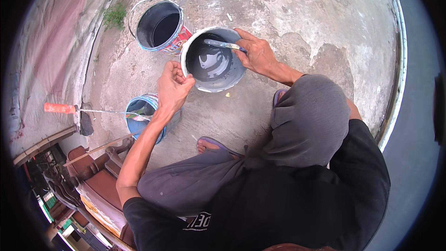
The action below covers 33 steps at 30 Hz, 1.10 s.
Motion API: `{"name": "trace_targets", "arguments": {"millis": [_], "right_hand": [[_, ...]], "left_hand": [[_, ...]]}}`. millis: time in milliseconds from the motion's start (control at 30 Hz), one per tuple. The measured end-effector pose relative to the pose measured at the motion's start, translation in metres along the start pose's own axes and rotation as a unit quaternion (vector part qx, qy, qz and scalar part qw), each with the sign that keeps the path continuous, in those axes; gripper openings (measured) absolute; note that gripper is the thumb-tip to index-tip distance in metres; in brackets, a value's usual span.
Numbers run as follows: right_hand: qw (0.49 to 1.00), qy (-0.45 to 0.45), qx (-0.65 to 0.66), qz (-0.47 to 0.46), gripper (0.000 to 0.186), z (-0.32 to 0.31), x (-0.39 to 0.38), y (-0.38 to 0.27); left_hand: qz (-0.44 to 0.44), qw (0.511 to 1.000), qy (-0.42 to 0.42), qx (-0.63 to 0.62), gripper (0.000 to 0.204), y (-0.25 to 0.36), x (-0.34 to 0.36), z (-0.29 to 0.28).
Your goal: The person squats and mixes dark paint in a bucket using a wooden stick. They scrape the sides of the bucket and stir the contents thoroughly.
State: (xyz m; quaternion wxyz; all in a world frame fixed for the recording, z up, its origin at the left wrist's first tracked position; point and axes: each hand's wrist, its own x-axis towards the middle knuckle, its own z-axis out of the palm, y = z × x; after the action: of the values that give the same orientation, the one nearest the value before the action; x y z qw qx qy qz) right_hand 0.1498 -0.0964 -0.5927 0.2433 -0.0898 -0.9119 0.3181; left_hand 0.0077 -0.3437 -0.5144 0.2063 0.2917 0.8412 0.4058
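A grey plastic bucket (pixel 238 72) is tilted toward me in front of my knees, with dark grey liquid paint (pixel 214 62) and paler glossy streaks in it. My left hand (pixel 171 87) is closed on the bucket's near-left rim, thumb and fingers pinching the edge. On the far right side, my right hand (pixel 260 56) grips a paint-smeared stick-like tool (pixel 218 43) that reaches over the bucket's inside. That hand's index finger lies along the bucket rim. Whether the tool's tip touches the paint, I cannot tell.
A larger paint pail (pixel 179 42) holding dark liquid stands beyond the bucket. Left of my arm, a blue pail (pixel 160 135) has an orange-handled rod (pixel 60 108) across it. Wooden furniture (pixel 100 186) sits lower left, and a pale sheet (pixel 60 32) hangs at left.
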Motion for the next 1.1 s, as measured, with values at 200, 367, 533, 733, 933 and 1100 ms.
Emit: {"name": "trace_targets", "arguments": {"millis": [200, 367, 533, 733, 933, 1100], "right_hand": [[0.997, -0.054, 0.008, 0.062, 0.019, -0.008, -0.006, 0.003], [0.985, 0.060, -0.080, -0.139, 0.012, -0.022, -0.005, 0.000], [0.981, -0.094, -0.102, -0.135, 0.019, -0.027, 0.006, -0.006], [0.969, -0.067, -0.150, -0.185, 0.020, -0.014, 0.015, -0.007], [0.966, -0.107, -0.148, -0.184, 0.020, -0.001, 0.023, -0.011], [0.961, -0.119, -0.103, -0.228, 0.019, 0.012, 0.027, -0.012]], "left_hand": [[-0.012, 0.999, -0.027, 0.012, 0.058, -0.001, 0.002, 0.006], [0.012, 0.998, -0.051, 0.031, 0.068, 0.005, 0.005, 0.005], [0.045, 0.996, -0.067, 0.027, 0.066, 0.010, 0.009, 0.015], [0.050, 0.993, -0.085, 0.058, 0.064, 0.026, 0.019, 0.024], [0.102, 0.987, -0.092, 0.088, 0.066, 0.029, 0.025, 0.028], [0.110, 0.986, -0.097, 0.079, 0.067, 0.027, 0.034, 0.023]]}}
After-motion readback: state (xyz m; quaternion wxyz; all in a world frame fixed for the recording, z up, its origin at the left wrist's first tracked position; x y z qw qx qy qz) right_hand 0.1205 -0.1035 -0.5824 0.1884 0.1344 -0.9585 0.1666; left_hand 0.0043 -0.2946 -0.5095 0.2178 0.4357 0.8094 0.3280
